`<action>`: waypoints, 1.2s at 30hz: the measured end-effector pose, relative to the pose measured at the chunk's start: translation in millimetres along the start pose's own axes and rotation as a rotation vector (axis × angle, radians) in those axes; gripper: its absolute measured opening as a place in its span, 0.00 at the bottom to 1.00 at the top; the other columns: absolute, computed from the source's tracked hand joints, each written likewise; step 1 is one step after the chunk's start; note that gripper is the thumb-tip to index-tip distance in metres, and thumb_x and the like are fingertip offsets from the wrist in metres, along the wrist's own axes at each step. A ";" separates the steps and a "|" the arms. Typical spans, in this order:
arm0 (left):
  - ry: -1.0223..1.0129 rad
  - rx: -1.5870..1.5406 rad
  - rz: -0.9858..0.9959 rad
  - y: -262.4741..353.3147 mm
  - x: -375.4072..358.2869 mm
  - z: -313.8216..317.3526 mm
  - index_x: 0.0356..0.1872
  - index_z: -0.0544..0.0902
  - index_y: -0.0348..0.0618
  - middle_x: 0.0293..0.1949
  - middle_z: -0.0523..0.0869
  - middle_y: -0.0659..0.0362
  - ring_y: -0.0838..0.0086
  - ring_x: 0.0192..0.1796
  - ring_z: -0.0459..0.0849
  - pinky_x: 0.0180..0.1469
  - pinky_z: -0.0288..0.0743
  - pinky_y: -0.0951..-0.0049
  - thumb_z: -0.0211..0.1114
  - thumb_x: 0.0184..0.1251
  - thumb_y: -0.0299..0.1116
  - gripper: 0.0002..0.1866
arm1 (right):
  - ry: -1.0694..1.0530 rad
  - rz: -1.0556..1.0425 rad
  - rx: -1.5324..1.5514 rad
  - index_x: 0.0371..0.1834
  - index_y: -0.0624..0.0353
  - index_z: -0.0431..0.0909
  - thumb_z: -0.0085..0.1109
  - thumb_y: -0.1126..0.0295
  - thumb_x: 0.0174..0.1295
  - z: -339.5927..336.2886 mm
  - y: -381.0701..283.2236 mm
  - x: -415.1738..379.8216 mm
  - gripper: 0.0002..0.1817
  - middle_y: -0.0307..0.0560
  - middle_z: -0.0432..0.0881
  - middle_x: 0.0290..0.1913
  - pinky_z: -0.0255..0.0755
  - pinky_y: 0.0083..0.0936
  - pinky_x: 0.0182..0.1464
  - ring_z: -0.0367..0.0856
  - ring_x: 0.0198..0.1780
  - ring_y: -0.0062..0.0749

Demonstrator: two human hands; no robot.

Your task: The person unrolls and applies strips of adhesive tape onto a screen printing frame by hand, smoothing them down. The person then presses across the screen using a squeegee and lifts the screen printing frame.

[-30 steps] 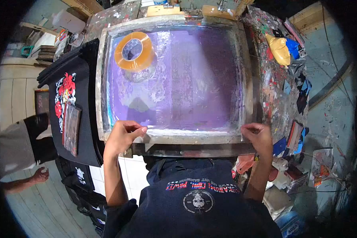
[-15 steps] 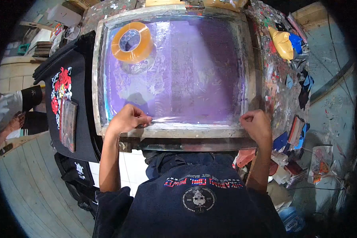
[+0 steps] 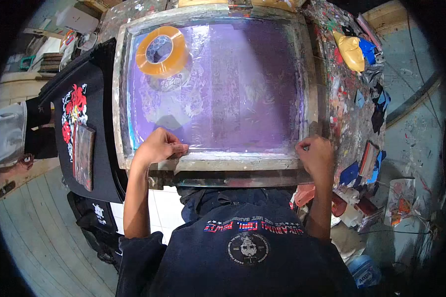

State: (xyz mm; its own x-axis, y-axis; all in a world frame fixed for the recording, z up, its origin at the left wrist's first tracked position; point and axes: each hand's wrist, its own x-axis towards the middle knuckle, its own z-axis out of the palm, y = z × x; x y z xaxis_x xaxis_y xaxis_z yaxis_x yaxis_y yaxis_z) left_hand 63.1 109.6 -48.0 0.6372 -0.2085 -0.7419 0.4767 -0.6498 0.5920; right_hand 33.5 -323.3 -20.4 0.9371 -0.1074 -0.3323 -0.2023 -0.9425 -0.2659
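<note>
A wooden-framed printing screen (image 3: 223, 164) with purple mesh lies in front of me. Along its near edge runs a thin, shiny strip of clear tape (image 3: 218, 149), hard to see against the mesh. My left hand (image 3: 158, 146) pinches the strip near the left corner, thumb and fingers together. At the near right corner, my right hand (image 3: 316, 155) is closed with its fingertips pinched at the other end. A roll of clear tape (image 3: 179, 55) rests on the upper left of the mesh, above a pale printed design.
Black printed fabric (image 3: 96, 89) hangs at the left, with a squeegee (image 3: 84, 156) lying on it. A yellow bag (image 3: 349, 52) and rags lie on the paint-stained table (image 3: 339, 99). Another person's hand (image 3: 25, 162) shows far left. A water bottle (image 3: 364, 272) stands lower right.
My right hand has shifted slightly left and down toward the frame's corner. My left hand stays nearly in place. The whole view has moved slightly.
</note>
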 end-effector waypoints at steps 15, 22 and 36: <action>0.034 0.165 -0.110 21.6 2.5 0.1 0.24 0.91 0.36 0.18 0.87 0.57 0.76 0.22 0.83 0.28 0.74 0.70 0.78 0.63 0.39 0.16 | -0.016 0.036 -0.121 0.33 0.53 0.92 0.72 0.64 0.56 2.9 -9.2 -0.2 0.07 0.55 0.90 0.40 0.83 0.46 0.50 0.90 0.44 0.54; 0.122 0.611 -0.042 40.7 -6.7 -9.9 0.27 0.90 0.31 0.24 0.88 0.41 0.47 0.31 0.90 0.38 0.83 0.55 0.84 0.51 0.53 0.28 | -0.188 0.014 -0.253 0.36 0.53 0.91 0.77 0.60 0.55 -14.9 -14.8 8.8 0.11 0.54 0.91 0.40 0.83 0.49 0.48 0.91 0.45 0.55; 0.155 0.497 0.681 50.9 -16.7 46.9 0.41 0.87 0.36 0.41 0.87 0.45 0.51 0.47 0.87 0.50 0.81 0.56 0.78 0.62 0.52 0.25 | -0.294 -0.700 0.071 0.42 0.61 0.82 0.59 0.65 0.67 -5.4 -18.7 26.5 0.10 0.58 0.83 0.41 0.77 0.51 0.50 0.83 0.46 0.58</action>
State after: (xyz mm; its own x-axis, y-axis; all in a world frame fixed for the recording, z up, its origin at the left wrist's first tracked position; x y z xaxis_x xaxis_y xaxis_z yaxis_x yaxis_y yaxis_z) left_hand 48.3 45.8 -20.2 0.7811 -0.5908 -0.2020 -0.3374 -0.6716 0.6597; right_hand 63.7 -310.3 -19.4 0.7411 0.6060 -0.2892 0.3841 -0.7359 -0.5576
